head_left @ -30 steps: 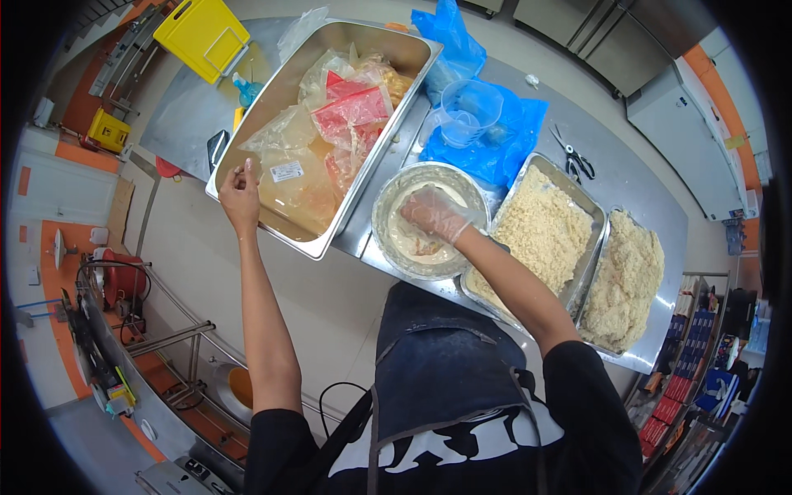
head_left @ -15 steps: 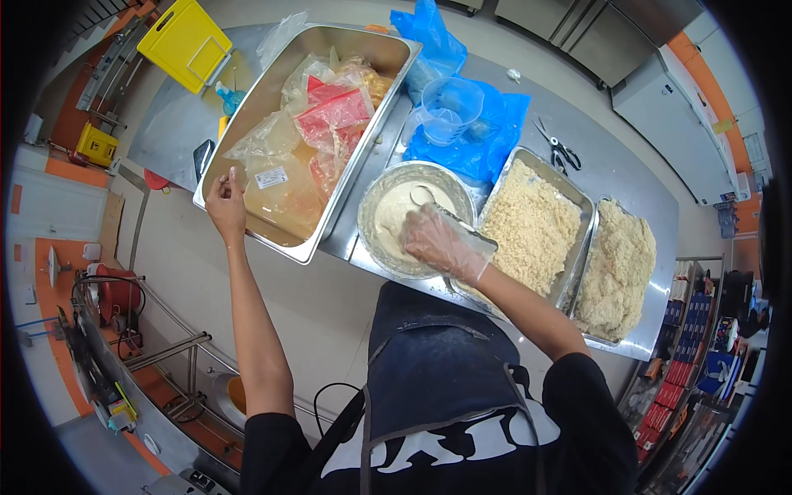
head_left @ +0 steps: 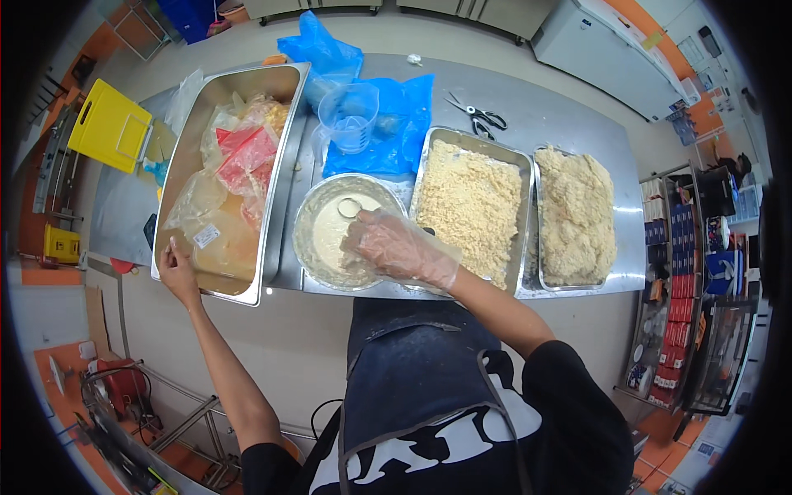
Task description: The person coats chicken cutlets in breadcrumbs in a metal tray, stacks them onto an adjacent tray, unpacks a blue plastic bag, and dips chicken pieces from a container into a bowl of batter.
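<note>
I see the right hand (head_left: 400, 247) over the batter bowl (head_left: 306, 235), fingers curled, whether holding anything I can't tell; crumb tray (head_left: 525, 194) just right of them, long axis running forward

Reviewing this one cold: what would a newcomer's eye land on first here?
Probably the bright blue plastic bag at the table's back middle, with a clear jug against it. Next, the right hand in a clear glove, over the right side of a round bowl of pale batter. Then the deep steel tub on the left, holding clear and red-marked bags, with the left hand at its near-left corner.
</note>
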Demonstrator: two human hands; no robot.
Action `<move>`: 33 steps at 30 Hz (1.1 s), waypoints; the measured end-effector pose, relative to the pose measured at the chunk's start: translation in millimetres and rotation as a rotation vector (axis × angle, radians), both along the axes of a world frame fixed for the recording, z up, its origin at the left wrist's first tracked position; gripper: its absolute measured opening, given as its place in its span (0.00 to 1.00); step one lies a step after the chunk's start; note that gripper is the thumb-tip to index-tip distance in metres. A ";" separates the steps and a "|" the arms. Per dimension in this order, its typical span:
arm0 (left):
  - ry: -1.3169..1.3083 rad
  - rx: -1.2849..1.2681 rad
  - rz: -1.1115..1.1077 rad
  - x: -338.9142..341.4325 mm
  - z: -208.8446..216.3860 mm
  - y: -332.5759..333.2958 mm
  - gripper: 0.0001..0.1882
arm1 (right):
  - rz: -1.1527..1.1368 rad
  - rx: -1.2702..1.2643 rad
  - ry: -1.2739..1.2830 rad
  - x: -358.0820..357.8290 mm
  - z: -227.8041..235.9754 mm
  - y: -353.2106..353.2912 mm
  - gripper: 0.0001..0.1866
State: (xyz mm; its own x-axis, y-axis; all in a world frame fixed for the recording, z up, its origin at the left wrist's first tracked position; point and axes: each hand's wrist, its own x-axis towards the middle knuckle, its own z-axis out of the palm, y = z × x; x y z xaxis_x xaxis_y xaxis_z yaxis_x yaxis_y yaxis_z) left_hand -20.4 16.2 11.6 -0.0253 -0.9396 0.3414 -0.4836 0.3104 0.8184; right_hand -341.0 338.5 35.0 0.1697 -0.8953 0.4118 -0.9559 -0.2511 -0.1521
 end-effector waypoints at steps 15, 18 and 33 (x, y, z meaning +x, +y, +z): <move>-0.042 0.011 0.026 2.0 -3.5 -2.3 0.22 | -0.142 0.068 -0.132 -42.1 117.6 62.3 0.22; -0.028 0.024 0.007 10.7 -12.2 -10.4 0.20 | -0.200 0.163 -0.141 -53.9 143.7 93.1 0.23; -0.028 0.016 0.042 3.4 -6.9 -8.1 0.20 | -0.614 0.705 0.172 -174.2 -9.6 129.4 0.33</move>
